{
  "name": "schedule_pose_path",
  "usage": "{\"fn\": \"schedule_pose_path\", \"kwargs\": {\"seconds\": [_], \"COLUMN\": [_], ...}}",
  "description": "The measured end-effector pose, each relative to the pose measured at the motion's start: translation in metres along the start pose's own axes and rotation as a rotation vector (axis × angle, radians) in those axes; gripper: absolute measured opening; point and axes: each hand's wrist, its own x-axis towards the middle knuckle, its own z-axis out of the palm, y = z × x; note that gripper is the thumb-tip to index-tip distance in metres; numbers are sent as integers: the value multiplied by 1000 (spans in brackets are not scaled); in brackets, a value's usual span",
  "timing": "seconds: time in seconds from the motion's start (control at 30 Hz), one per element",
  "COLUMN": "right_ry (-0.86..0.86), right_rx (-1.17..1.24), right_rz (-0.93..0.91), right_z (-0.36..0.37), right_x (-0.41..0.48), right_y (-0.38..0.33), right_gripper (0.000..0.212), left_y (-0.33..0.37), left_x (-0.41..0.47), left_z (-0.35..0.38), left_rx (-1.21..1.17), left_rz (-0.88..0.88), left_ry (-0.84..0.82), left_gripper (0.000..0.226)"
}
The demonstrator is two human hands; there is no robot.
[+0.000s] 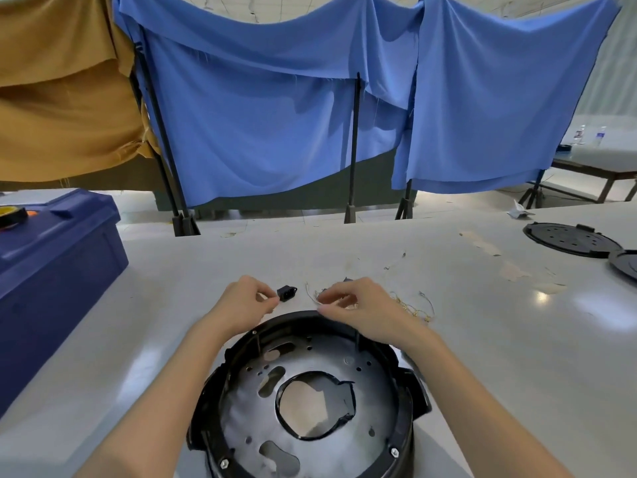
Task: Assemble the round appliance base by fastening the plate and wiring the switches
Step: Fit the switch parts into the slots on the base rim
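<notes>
**Bench record: round base at the near edge, both hands on small parts beyond it**

Bearings are clock positions taken from the base.

- Item 1: round black plastic appliance base (293, 317). It sits on the glossy white table (482, 339) at the near edge, open side up, and its lower rim is cut off by the frame.
- Item 2: grey perforated metal plate (375, 408) with a large central opening. It lies inside the base, with hex bolts (394, 452) seated at 5 and 7 o'clock.
- Item 3: small black power socket (287, 292). It is on the table at 12 o'clock, just beyond the rim.
- Item 4: thin pale wire leads with gold terminals (412, 308). They are strewn from 12 to 1 o'clock.
- Left hand (241, 303): reaches over the rim at 11 o'clock, and its curled thumb and forefinger pinch the socket's left end.
- Right hand (358, 312): crosses the rim at 1 o'clock, and its fingertips pinch one wire (312, 295). The hands are apart, with the socket between them.
- Surroundings:
  - A dark blue plastic crate (58, 270) stands at 9 to 10 o'clock, with a band of tabletop between it and the base.
  - Two black round lids (568, 239) lie at 2 o'clock, well apart across a wide stretch of white surface.
  - The table's far edge runs at 12 o'clock, in front of blue cloth (275, 115) and tan cloth (62, 98) draped over black stands.
</notes>
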Motion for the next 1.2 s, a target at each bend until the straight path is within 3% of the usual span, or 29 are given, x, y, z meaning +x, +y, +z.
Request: {"fn": "schedule_pose_path", "kwargs": {"seconds": [0.2,0.4,0.53,0.63,0.77,0.9,1.03,1.2], "right_ry": [-158,-201,-216,-217,-207,-32,44,44], "right_rx": [123,233,288,300,284,322,362,410], "right_rz": [-40,38,59,55,58,27,-75,-50], "right_z": [7,7,8,8,8,-3,-22,-29], "right_x": [18,23,21,21,19,17,1,-25], "right_y": [9,19,21,22,21,10,-5,-11], "right_gripper": [21,27,30,30,32,22,18,11], "left_y": [-11,-16,-18,-14,4,30,51,71], "left_x": [44,61,59,57,41,7,-25,-61], "left_z": [21,28,26,16,-2,-11,-2,12], "left_rx": [232,400,339,279,2,-235,-229,-218], "left_rz": [124,214,174,144,176,294,357,377], "left_ry": [-115,-190,-63,-39,-1,-34,-54,28], "left_gripper": [51,45,44,31,18,14,12,22]}}
